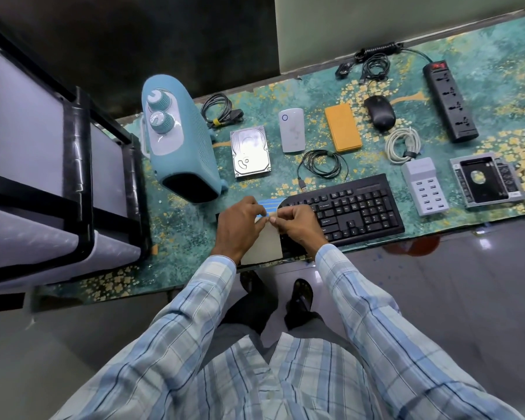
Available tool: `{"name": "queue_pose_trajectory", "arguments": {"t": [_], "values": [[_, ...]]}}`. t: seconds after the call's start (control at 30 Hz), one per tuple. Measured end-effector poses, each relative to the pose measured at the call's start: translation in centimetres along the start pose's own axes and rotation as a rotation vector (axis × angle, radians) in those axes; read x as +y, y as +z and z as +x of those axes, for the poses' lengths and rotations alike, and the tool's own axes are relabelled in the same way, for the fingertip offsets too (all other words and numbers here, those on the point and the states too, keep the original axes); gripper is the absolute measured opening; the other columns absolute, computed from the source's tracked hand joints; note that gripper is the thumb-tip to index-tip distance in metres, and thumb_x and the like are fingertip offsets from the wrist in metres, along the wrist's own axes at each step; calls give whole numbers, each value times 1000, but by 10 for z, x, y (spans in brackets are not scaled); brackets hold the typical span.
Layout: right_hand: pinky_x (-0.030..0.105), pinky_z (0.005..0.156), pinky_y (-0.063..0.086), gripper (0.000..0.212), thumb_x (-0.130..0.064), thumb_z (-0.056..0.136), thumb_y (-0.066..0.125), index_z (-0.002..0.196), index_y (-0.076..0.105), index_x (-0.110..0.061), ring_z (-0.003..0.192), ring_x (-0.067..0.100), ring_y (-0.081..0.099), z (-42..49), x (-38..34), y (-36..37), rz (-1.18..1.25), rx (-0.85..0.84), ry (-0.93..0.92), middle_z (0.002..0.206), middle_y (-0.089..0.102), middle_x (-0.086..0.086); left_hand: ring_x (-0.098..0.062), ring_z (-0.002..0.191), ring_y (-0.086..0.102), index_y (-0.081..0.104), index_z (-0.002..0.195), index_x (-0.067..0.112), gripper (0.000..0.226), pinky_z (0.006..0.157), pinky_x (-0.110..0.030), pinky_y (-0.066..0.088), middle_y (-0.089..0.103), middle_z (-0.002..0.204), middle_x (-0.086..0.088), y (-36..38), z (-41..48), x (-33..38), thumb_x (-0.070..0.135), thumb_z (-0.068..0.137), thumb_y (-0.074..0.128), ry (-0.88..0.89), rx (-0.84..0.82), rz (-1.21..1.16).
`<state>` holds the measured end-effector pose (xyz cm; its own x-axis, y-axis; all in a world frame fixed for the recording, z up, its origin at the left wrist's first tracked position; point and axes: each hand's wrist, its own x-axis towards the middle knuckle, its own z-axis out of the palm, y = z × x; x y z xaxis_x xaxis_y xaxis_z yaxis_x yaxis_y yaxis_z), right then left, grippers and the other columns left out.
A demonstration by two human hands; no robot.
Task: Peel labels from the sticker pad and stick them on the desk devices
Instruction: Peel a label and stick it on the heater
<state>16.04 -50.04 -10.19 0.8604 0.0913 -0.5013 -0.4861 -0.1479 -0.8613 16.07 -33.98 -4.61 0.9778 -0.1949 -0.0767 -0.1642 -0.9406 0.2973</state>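
Over the desk's front edge my left hand (240, 227) grips the sticker pad (264, 248), a pale sheet with blue label strips along its top. Close against it, my right hand (297, 224) pinches a label at the pad's upper edge, fingertips meeting the left thumb. The devices lie across the desk: a black keyboard (352, 207), a bare hard drive (250, 151), a white router (291, 130), an orange power bank (343, 127), a black mouse (379, 113), a black power strip (450, 100), a white USB hub (425, 186) and a drive caddy (485, 181).
A light-blue heater (182, 140) with two knobs stands at the desk's left. Several coiled cables (322, 163) lie among the devices. A black-framed rack (58, 183) stands to the left of the desk. The floral desk mat (182, 237) ends just before my feet.
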Motion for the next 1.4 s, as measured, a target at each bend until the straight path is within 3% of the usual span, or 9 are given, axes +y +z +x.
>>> {"name": "queue_pose_trajectory", "arguments": {"t": [0.17,0.3,0.4,0.67,0.8,0.93,1.1,1.23,1.4], "values": [[24,61,45,27,-15,90,76,64,70,-18,58,1,54,4,-7,0,-128,-6,-43,62,62,-8,-28,79,68,79,93,21,15,61,-32,41,67,95,4,-5,14,-7,33,89,70,106,-53,45],[25,60,42,34,-16,91,74,59,64,-10,56,6,50,6,-8,0,-149,28,-46,57,56,-5,-24,78,66,78,91,26,13,62,-33,46,66,92,6,-8,26,-13,33,88,68,138,-104,25],[18,51,35,43,-14,91,73,52,55,-19,46,-1,41,7,-13,-3,-187,48,-71,47,47,-13,-19,77,64,78,88,27,11,60,-32,46,66,88,7,-11,35,-16,32,85,68,126,-133,-10],[22,57,38,35,-16,91,74,60,61,-5,49,1,41,13,-16,-2,-130,78,-95,51,48,-9,-10,68,56,77,91,30,16,58,-28,44,66,89,10,-13,47,-26,44,85,71,196,-143,-40],[21,58,39,38,-17,94,72,58,64,-27,48,-5,48,10,-16,0,-165,48,-86,47,55,-19,-17,74,64,76,91,27,20,60,-37,52,64,88,8,-13,46,-27,45,88,69,261,-156,9],[19,56,37,44,-18,95,71,54,59,-28,46,-5,47,14,-23,-4,-177,22,-75,45,53,-19,-20,75,65,75,90,25,18,61,-38,52,64,88,7,-16,56,-23,42,89,69,294,-168,50],[27,59,38,44,-20,94,70,54,55,-14,50,7,43,20,-28,-13,-225,-14,-84,53,49,-5,-17,78,65,75,89,28,12,63,-32,51,66,87,9,-15,65,-19,37,88,68,263,-183,38],[28,59,40,46,-18,94,71,52,51,-18,49,5,42,25,-28,-22,-260,-26,-100,52,46,-6,-12,76,63,76,88,29,9,63,-28,45,68,86,10,-13,70,-14,35,87,69,196,-198,-8],[29,60,35,46,-20,93,69,58,46,-1,55,15,37,28,-23,-31,-296,-53,-111,58,38,6,-9,68,65,79,82,24,7,67,-26,52,75,81,10,-3,70,-15,30,82,74,-60,-228,-244]]}}
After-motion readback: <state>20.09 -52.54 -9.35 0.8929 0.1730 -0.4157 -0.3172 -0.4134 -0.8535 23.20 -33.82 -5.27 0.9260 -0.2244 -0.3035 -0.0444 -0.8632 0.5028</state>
